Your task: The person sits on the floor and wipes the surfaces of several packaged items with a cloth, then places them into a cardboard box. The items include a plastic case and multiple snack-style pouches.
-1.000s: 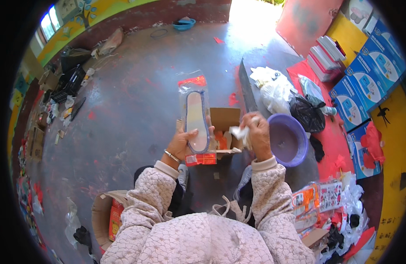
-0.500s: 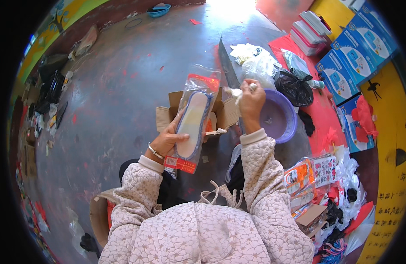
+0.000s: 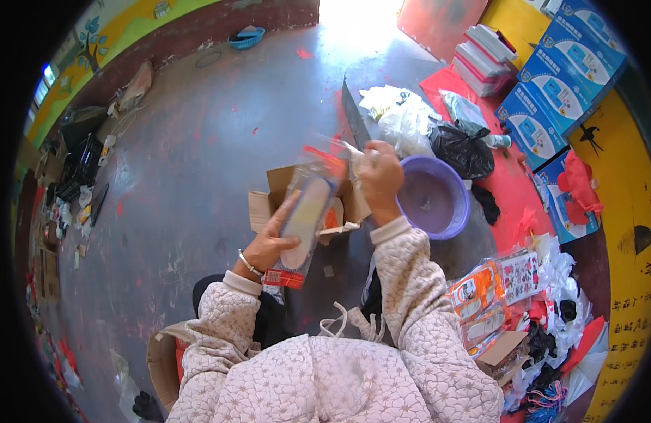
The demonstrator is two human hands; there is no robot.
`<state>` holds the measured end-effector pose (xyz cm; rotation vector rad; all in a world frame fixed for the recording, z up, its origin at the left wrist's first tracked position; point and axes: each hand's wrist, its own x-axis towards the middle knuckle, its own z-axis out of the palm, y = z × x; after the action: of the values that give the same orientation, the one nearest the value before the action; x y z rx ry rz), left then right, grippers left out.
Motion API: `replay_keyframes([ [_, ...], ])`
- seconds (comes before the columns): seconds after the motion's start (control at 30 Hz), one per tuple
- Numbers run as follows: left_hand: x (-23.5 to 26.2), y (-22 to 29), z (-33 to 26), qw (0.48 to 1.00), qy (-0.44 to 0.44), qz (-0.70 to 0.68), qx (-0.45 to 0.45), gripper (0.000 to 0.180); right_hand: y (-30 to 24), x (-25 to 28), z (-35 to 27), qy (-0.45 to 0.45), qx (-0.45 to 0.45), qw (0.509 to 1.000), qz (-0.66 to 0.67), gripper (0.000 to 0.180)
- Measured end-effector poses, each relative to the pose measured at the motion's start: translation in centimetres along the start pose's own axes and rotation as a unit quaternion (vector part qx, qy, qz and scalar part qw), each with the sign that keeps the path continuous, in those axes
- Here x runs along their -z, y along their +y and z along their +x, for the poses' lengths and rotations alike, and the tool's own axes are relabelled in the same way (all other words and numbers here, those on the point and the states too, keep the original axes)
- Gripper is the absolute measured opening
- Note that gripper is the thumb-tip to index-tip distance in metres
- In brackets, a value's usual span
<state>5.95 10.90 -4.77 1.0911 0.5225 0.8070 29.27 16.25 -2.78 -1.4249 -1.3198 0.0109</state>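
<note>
At the centre are one left hand (image 3: 275, 236), one right hand (image 3: 382, 176), one insole packet (image 3: 306, 218) and one open cardboard box (image 3: 260, 211). Right of centre are one purple basin (image 3: 465, 204) and one black bag (image 3: 461, 152). One blue basin (image 3: 248, 41) sits near the top, and at least four blue boxes (image 3: 557, 93) stand at upper right.

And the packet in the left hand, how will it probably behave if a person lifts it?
The packet is probably light: it looks thin, and the left hand grips it low down. It may bend only a little, since the insole inside looks flat and straight. The wrapper could be slippery, as it appears to be clear plastic.
</note>
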Motion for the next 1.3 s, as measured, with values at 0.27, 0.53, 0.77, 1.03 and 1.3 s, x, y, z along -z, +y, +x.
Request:
replay_keyframes([
  [0.27, 1.5, 0.2, 0.9, 0.995, -0.009, -0.09, 0.031, 0.094, -0.7, 0.8, -2.8, -0.43, -0.362, 0.719, 0.41, 0.034],
  [0.53, 2.2, 0.1, 1.2, 0.975, 0.047, -0.217, 0.019, 0.08, -1.7, -0.7, -3.1, -0.244, -0.478, 0.678, 0.502, 0.022],
  [0.77, 1.4, -0.6, 0.5, 0.91, 0.009, -0.408, -0.073, 0.082, -1.2, -0.9, -2.7, -0.128, -0.498, 0.634, 0.577, 0.01],
  [1.03, 2.1, -2.1, 1.1, 0.94, 0.135, -0.308, -0.057, 0.041, -2.5, -1.6, -3.7, -0.118, -0.496, 0.682, 0.524, 0.015],
  [1.3, 0.9, -0.2, 0.9, 0.964, 0.174, -0.178, -0.093, 0.037, 0.2, 1.5, -0.9, 0.091, -0.368, 0.806, 0.454, 0.016],
])
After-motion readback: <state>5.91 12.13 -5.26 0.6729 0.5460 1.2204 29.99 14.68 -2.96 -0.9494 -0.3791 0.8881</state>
